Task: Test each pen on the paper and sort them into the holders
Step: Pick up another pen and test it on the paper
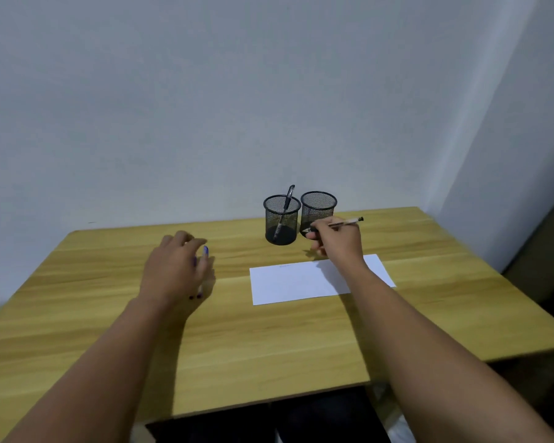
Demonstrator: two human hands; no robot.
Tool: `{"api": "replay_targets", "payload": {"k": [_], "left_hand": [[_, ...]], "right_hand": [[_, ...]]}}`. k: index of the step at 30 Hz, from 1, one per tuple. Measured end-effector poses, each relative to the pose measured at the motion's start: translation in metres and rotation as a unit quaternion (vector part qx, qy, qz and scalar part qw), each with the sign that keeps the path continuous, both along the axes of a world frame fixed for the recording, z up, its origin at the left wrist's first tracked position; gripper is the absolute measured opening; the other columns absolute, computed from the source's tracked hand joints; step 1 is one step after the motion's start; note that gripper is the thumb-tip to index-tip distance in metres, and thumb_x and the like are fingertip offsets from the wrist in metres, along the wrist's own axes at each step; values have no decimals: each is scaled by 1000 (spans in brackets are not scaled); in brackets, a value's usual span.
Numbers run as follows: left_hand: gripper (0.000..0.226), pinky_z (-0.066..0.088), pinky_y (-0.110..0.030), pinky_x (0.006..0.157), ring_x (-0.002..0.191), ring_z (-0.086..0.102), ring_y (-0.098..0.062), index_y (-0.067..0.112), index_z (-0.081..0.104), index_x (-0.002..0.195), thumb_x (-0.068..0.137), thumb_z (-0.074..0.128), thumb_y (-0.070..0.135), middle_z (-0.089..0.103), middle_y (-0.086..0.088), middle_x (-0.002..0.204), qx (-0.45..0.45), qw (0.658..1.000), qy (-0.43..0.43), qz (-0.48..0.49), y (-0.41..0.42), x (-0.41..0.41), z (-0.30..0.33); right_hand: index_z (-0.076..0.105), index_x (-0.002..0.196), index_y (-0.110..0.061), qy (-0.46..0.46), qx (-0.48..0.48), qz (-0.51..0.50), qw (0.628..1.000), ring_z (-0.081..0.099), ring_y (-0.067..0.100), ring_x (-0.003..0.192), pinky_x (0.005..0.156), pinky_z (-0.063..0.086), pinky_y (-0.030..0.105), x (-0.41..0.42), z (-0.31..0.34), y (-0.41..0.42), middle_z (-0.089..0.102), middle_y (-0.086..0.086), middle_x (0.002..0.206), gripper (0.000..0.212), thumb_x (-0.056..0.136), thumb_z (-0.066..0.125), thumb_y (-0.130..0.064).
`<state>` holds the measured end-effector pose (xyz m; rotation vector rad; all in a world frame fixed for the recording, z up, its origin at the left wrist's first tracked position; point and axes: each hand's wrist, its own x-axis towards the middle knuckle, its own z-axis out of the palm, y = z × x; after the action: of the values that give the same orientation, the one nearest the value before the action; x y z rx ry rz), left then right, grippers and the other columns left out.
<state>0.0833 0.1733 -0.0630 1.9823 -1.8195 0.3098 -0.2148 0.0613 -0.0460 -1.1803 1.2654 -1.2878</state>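
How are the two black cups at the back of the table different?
The left holder has a black pen standing tilted inside it; in the right holder no pen shows. The left holder stands in full view, but the right hand, holding a pen, covers the right holder's lower part. Both are round black mesh cups, upright, side by side on the wooden table.

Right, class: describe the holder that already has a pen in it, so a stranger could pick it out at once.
Start at the wooden table and look to its far edge by the wall, where two black mesh holders stand side by side beyond the paper. The one you want is the left holder. Unlike its neighbour, the right holder, it has a dark pen leaning inside and poking above its rim.
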Motion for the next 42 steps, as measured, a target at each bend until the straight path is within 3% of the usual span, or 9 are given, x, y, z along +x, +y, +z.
{"api": "replay_targets", "payload": {"k": [5,9,14,20,24,30,34,38,42], "left_hand": [[54,45,-36,106,138,40,-11,29,54,142,94,50,55,47,12,149,57,989,76,-118,-13,-67,-15],[78,27,-38,121,154,17,-17,27,41,153,90,29,70,30,6,164,141,978,50,-146,-29,-84,-28],[78,27,-45,121,152,27,-22,28,49,149,89,26,73,39,3,160,127,982,35,-138,-37,-81,-53],[72,28,-48,120,151,29,-20,29,53,146,91,32,71,42,6,158,108,984,37,-137,-42,-77,-62],[78,20,-43,124,153,22,-17,29,47,150,89,24,72,34,7,162,121,982,34,-139,-40,-79,-62],[80,10,-40,126,156,9,-13,28,32,157,91,16,70,20,8,167,147,979,23,-143,-38,-79,-60],[78,8,-39,127,156,6,-10,27,29,158,91,14,64,17,11,167,152,978,30,-137,-39,-77,-62],[69,6,-37,127,155,6,-10,32,28,158,94,14,52,18,11,167,151,978,44,-141,-39,-77,-62],[61,5,-38,127,156,7,-11,38,30,156,97,17,45,19,10,167,150,977,48,-145,-39,-77,-62]], "right_hand": [[66,88,-3,-1,-21,13,1000,53,12,44,43,46,22,-11,-23,3,65,8,64,25,106,68,-21],[61,79,-1,14,-30,60,998,54,23,53,57,51,34,-11,-36,-4,61,14,62,35,101,74,-24],[49,74,0,-9,-19,86,996,50,30,62,55,41,36,-12,-57,-16,54,20,64,49,102,73,-32],[48,64,-8,16,-30,63,997,53,28,59,58,44,36,-13,-68,-20,51,11,56,50,96,77,-33],[39,71,1,39,-24,35,998,57,26,59,59,45,37,-15,-71,-21,47,14,62,44,96,69,-18],[44,66,-2,93,-32,27,995,62,27,55,56,49,36,-15,-75,-22,51,13,56,40,95,67,-17],[47,69,1,109,-55,28,992,66,26,58,61,54,40,-15,-79,-23,53,29,64,39,93,68,-23],[48,64,-4,131,-67,26,989,62,24,58,61,58,47,-15,-82,-26,51,15,58,39,91,69,-24],[50,61,-8,165,-85,25,982,60,22,55,58,59,55,-15,-83,-27,51,17,58,41,90,71,-28]]}}
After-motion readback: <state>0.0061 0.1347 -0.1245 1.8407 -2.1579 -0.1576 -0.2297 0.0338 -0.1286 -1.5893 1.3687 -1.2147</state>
